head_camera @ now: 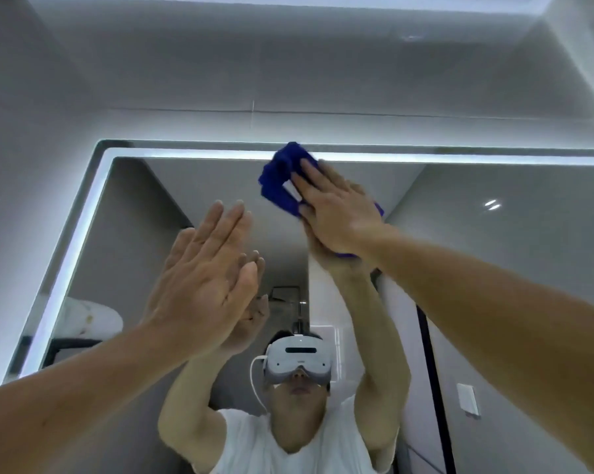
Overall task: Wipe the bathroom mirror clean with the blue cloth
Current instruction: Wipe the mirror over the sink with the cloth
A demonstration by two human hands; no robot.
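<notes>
The right hand (336,213) lies flat, fingers straight, on a bunched, soft, deep blue cloth (280,179) and presses it against the large rectangular glass bathroom mirror (494,268). The cloth sits under and just beyond its fingertips, up at the glowing white light strip (186,153) along the mirror's top edge. The left hand (203,285), lower than the right and off to its side, is spread flat with fingers straight and together, holding nothing. It seems to touch the glass, though the angle makes contact hard to confirm.

The cloth is pinned by a flat palm rather than gripped, so a quick stroke or a lapse in pressure could let it slip out and fall. Much of it is wadded ahead of the fingers, so the bare heel of the right hand may drag on the glass and smear it. If the left palm does rest there, it likely leaves prints that need another pass. Both arms reach high, so leaning weight onto the mirror is a further risk.
</notes>
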